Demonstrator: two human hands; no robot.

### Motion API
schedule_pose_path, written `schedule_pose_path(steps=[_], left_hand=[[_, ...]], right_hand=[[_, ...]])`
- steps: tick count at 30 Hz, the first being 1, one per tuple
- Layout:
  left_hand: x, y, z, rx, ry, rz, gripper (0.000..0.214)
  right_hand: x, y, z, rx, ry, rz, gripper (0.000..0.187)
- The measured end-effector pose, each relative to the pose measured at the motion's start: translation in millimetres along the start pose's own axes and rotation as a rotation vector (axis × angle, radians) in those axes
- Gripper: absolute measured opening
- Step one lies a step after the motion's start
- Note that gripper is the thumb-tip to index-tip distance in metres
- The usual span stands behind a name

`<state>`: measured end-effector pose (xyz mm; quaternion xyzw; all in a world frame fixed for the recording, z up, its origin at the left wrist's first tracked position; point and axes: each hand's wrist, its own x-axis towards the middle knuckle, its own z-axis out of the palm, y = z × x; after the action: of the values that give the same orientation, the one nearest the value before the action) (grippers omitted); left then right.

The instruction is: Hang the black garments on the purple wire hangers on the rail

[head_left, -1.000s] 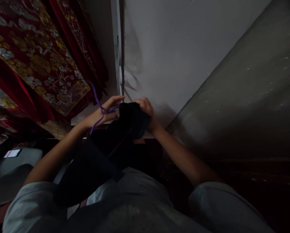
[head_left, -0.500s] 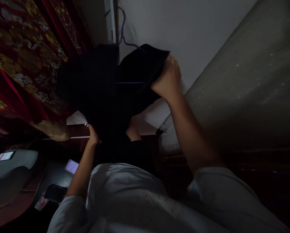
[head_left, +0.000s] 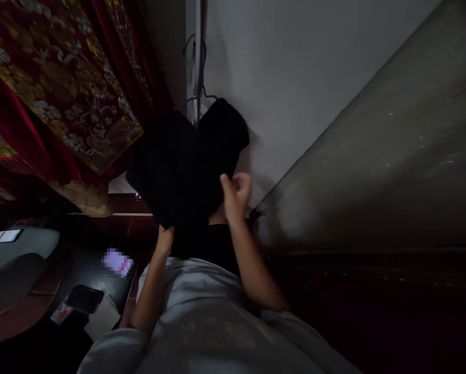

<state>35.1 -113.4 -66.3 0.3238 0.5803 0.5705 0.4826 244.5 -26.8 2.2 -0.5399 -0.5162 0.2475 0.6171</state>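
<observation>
A black shirt (head_left: 178, 171) hangs on a thin purple hanger (head_left: 203, 92) in front of me, its folds lost in the dark. The hanger's hook is up by a narrow upright metal bar. Down at the shirt's lower edge, my left hand (head_left: 165, 239) is closed on the cloth, with part of its fingers hidden behind it. My right hand (head_left: 237, 193) is just beside the shirt's right edge, thumb raised and fingers loosely curled, with a gap between them and no cloth visible inside.
Red curtains with gold and silver patterns (head_left: 80, 93) hang at left. A large grey plastic-like cover (head_left: 365, 156) slopes along the right. On a dark seat at lower left lie a lit phone (head_left: 118, 262), a dark phone (head_left: 84, 298) and pale paper (head_left: 102, 318). Another phone (head_left: 5, 236) rests on a grey chair.
My right hand has let go of the shirt's upper right part and come down and left. The shirt and hanger now hang lower, narrower. My left hand moved slightly right and down.
</observation>
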Motion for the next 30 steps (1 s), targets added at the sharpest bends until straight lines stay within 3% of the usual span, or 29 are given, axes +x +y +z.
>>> schedule_pose_path(steps=[2, 5, 10, 13, 16, 18, 21, 23, 26, 28, 30], left_hand=[[-6.1, -0.1, -3.3, 0.012, -0.046, -0.026, 0.046], [-10.2, 2.8, -12.1, 0.042, -0.084, -0.068, 0.049], [-11.5, 9.1, -19.9, 0.089, -0.179, -0.084, 0.045], [-18.8, 8.3, -11.5, 0.126, -0.306, -0.086, 0.036], [-24.2, 1.4, -1.3, 0.146, -0.353, -0.062, 0.035], [-21.4, -3.8, -0.1, 0.147, -0.28, -0.024, 0.038], [-10.8, -6.0, -7.7, 0.138, -0.024, 0.049, 0.048], [-6.1, -3.2, -13.0, 0.133, 0.192, 0.163, 0.058], [-8.9, 2.8, -9.3, 0.242, 0.454, 0.532, 0.066], [-14.1, 4.1, 3.3, 0.391, 0.387, 0.737, 0.055], [-17.5, 2.4, 20.9, 0.492, 0.127, 0.78, 0.041]], right_hand=[[-15.2, 16.4, 28.7, 0.002, -0.04, 0.167, 0.039], [-25.6, 26.8, 49.3, -0.011, -0.08, 0.236, 0.04], [-34.2, 23.5, 37.9, -0.007, -0.163, 0.25, 0.045], [-36.1, 20.5, 32.1, -0.003, -0.152, 0.305, 0.051], [-32.5, 22.2, 27.7, -0.019, -0.156, 0.347, 0.047], [-30.3, 25.3, 21.4, -0.013, -0.192, 0.361, 0.039], [-31.9, 29.7, 7.9, 0.024, -0.214, 0.385, 0.032], [-36.4, 31.1, 1.1, 0.041, -0.201, 0.408, 0.036], [-45.6, 29.8, 0.5, 0.054, -0.223, 0.45, 0.045], [-52.0, 25.3, 5.4, 0.066, -0.274, 0.47, 0.05], [-57.8, 17.5, 11.1, 0.096, -0.332, 0.488, 0.054]])
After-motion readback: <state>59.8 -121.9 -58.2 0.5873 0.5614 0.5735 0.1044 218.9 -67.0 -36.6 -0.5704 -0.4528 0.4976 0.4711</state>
